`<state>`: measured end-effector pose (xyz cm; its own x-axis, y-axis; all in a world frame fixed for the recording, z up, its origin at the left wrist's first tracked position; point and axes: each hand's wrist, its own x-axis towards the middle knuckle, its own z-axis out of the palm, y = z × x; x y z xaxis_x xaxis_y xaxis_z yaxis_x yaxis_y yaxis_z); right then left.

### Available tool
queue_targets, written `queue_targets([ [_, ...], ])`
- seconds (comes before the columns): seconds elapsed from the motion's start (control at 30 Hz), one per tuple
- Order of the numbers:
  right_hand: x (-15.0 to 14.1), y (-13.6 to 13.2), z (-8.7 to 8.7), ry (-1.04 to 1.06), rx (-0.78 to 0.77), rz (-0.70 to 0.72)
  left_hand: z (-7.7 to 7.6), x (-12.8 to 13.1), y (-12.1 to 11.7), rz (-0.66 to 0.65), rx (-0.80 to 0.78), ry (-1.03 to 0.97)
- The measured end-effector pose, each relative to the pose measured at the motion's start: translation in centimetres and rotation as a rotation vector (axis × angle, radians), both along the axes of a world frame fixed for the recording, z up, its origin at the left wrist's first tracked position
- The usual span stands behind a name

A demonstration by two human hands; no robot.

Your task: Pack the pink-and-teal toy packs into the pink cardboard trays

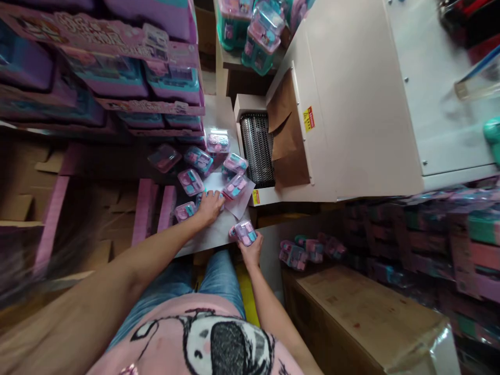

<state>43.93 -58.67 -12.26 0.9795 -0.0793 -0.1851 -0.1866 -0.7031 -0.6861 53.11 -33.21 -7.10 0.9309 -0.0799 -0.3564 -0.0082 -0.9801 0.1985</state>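
Note:
My right hand (pixel 252 251) is closed around a small clear-lidded plastic case (pixel 246 233) with pink, lilac and blue pieces inside, held at the table's front edge. My left hand (pixel 211 208) reaches over the white table (pixel 213 232), its fingers curled down on another small case (pixel 199 199) that they mostly cover. Similar cases lie loosely around it: one (pixel 185 211) to its left, one (pixel 191 182) behind, and one (pixel 235 186) on a sheet of white paper (pixel 239 207) to its right. Several more sit farther back.
A white machine (pixel 351 104) with a metal mesh conveyor (pixel 258 151) and brown curtain flaps (pixel 287 140) stands beyond the table. Stacked display boxes (pixel 128 78) rise at the left, above open cartons (pixel 105 208). A cardboard box (pixel 363 307) and more cases (pixel 294 255) are at right.

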Motion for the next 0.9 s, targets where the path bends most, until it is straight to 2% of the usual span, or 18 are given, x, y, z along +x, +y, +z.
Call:
queue_targets([
  [0.23,1.8,2.5,0.1,-0.043,0.089,0.021,0.3,5.9,2.7,0.363,0.1,-0.001],
  [0.33,2.8,4.3,0.0,-0.058,0.106,0.063,0.8,7.6,4.2,0.513,0.054,-0.014],
  [0.4,3.2,5.4,0.1,-0.055,0.11,0.081,1.1,7.8,5.3,0.563,-0.021,-0.043],
  [0.5,3.0,6.4,0.3,-0.033,0.11,0.069,1.6,5.6,7.0,0.532,-0.136,-0.143],
  [0.57,2.2,6.4,0.5,-0.01,0.112,0.058,1.8,2.2,8.1,0.566,-0.182,-0.205],
  [0.67,0.5,5.7,0.6,0.013,0.127,0.081,1.2,-4.0,8.6,0.705,-0.187,-0.184],
  [0.73,-0.3,5.5,0.4,0.01,0.138,0.112,0.3,-7.6,7.8,0.81,-0.177,-0.091],
  [0.8,-0.2,5.6,0.1,0.003,0.149,0.148,-0.8,-9.7,6.4,0.895,-0.176,0.016],
  [0.9,1.7,6.7,-0.8,-0.043,0.152,0.209,-2.2,-9.7,4.1,0.958,-0.191,0.078],
])
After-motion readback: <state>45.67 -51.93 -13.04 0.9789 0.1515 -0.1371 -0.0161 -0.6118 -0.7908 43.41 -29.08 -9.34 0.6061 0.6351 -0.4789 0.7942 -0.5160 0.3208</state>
